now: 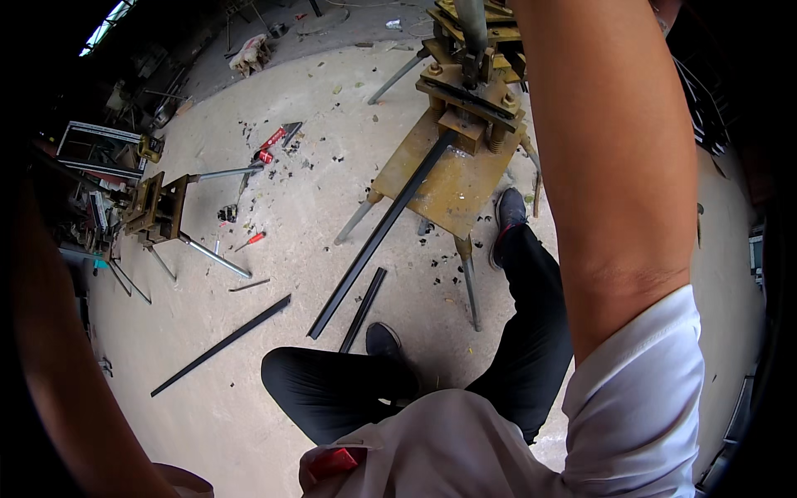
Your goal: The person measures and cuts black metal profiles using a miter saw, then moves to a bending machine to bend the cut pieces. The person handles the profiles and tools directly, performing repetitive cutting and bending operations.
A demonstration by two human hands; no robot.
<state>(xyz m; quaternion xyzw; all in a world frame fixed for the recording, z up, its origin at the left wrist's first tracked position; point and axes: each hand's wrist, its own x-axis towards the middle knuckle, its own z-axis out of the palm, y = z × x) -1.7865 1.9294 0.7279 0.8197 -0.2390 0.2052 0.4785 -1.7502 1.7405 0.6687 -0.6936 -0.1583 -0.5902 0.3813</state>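
My right arm point(614, 158) reaches up past the top edge, beside a yellowish manual press point(473, 100); its hand is out of sight. Along the left rim my left arm point(62, 357) shows dark, and its hand is not visible either. A long black metal bar point(378, 222) has its far end in the press under the upper plate. From there it slants across the press table point(444, 195) and juts out over the near edge toward my knee. An upright grey lever point(472, 29) stands on top of the press.
Two more black bars point(220, 344) point(363, 310) lie on the floor by my left shoe point(383, 341). Left stands a smaller press on metal legs point(155, 205). A red-handled screwdriver point(251, 241), red tools point(274, 141) and black scraps litter the floor.
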